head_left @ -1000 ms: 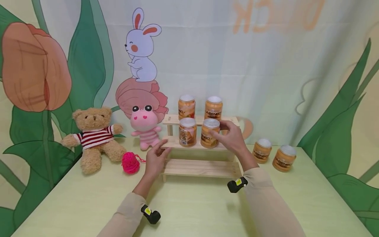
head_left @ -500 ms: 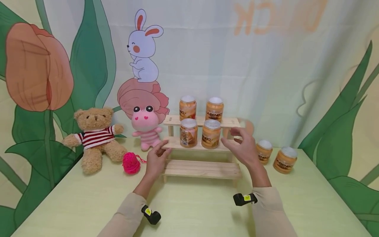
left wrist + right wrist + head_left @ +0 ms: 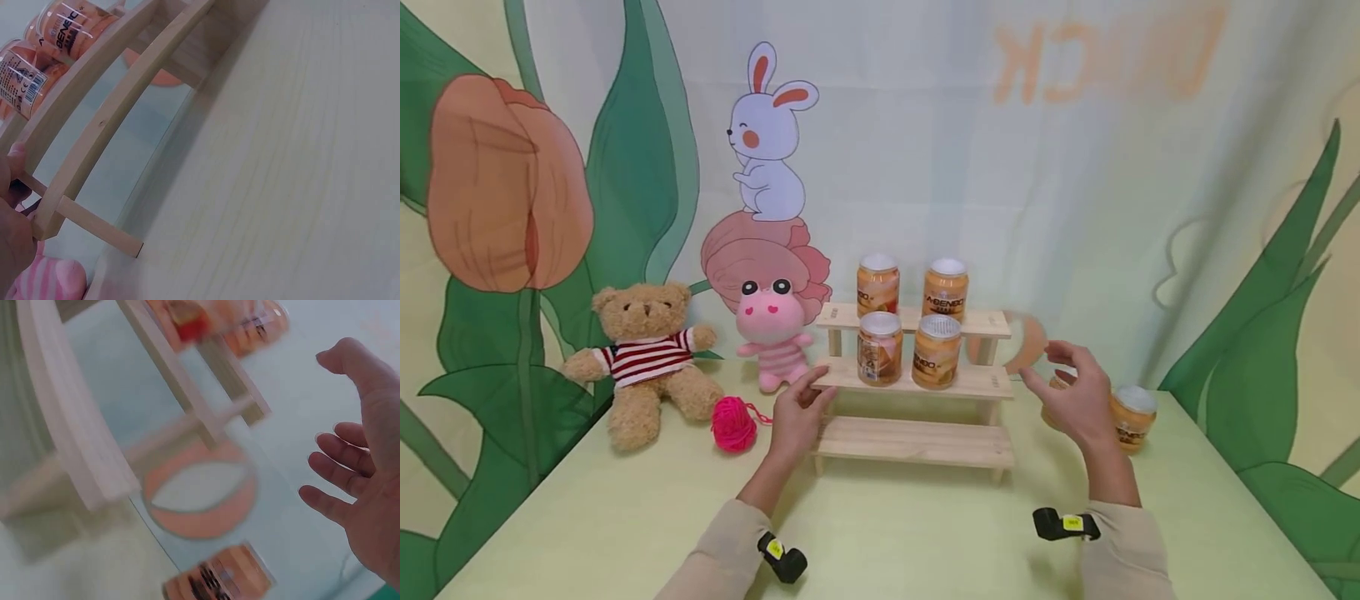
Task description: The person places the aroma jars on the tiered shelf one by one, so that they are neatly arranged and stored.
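A three-tier wooden display shelf (image 3: 917, 446) stands on the table in the head view. Two orange cans with silvery lids sit on its top tier, among them a can (image 3: 946, 292) at the right. The middle tier carries two more, a left can (image 3: 880, 350) and a right can (image 3: 936, 354). My left hand (image 3: 796, 417) grips the left end of the shelf, thumb and fingers at its side frame. To the right of the shelf my right hand (image 3: 1075, 396) is in the air, fingers spread and nothing in it. It partly hides a can (image 3: 1054, 408) on the table; another can (image 3: 1133, 417) stands beside it.
At the left sit a teddy bear (image 3: 651, 358) in a striped shirt and a pink plush toy (image 3: 772, 333). A ball of pink yarn (image 3: 733, 425) lies in front of them. A printed curtain (image 3: 1075, 192) hangs behind the table (image 3: 910, 533).
My right hand has let go of the right can on the middle tier and moved right, toward the cans on the table. The left hand has stayed at the shelf.
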Demonstrator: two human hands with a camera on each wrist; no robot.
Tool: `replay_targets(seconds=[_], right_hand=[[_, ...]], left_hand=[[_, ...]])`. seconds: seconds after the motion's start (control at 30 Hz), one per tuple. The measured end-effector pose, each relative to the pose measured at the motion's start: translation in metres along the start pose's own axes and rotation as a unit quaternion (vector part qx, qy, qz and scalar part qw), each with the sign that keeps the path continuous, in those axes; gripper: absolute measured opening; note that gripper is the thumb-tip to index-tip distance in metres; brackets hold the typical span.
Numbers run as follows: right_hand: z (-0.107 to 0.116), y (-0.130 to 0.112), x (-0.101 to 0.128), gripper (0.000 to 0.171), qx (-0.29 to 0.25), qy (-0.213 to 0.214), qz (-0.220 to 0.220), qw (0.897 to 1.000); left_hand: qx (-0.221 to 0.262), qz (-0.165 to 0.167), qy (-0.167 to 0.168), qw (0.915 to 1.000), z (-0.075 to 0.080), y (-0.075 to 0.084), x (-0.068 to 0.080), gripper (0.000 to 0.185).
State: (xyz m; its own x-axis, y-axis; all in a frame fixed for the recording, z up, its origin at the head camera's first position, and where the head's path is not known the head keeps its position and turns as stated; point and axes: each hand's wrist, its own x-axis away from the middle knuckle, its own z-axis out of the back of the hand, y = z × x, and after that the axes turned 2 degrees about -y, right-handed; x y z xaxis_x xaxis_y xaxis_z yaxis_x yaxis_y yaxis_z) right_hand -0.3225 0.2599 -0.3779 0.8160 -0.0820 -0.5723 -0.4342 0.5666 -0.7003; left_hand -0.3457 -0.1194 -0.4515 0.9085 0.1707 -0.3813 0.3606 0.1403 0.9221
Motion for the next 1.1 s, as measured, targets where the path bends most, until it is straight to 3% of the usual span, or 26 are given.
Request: replay_targets(seconds=[0.2,0.43,0.63,0.87,1.1], right_hand=[[0.038,0.027,0.004,0.062,0.042,0.057,-0.078,0.994],[0.065,0.058,0.006,0.068,0.057,0.083,-0.143,0.985],[0.067,0.078,0.014,0.077,0.059,0.080,-0.183,0.978],[0.053,0.097,0.021,0.087,0.020,0.104,-0.207,0.973],[0.056,0.108,0.025,0.093,0.009,0.133,-0.223,0.966]], left_hand=[[0.007,0.002,-0.007,0.9999,0.002,-0.004,-0.002,0.036],[0.018,0.010,-0.010,0.9997,0.001,0.005,0.000,0.037],[0.013,0.013,-0.022,0.9996,0.004,0.018,0.006,0.037],[-0.003,0.009,-0.008,0.9999,0.004,0.000,-0.001,0.037],[0.006,0.008,-0.005,0.9999,0.000,-0.002,-0.001,0.036]])
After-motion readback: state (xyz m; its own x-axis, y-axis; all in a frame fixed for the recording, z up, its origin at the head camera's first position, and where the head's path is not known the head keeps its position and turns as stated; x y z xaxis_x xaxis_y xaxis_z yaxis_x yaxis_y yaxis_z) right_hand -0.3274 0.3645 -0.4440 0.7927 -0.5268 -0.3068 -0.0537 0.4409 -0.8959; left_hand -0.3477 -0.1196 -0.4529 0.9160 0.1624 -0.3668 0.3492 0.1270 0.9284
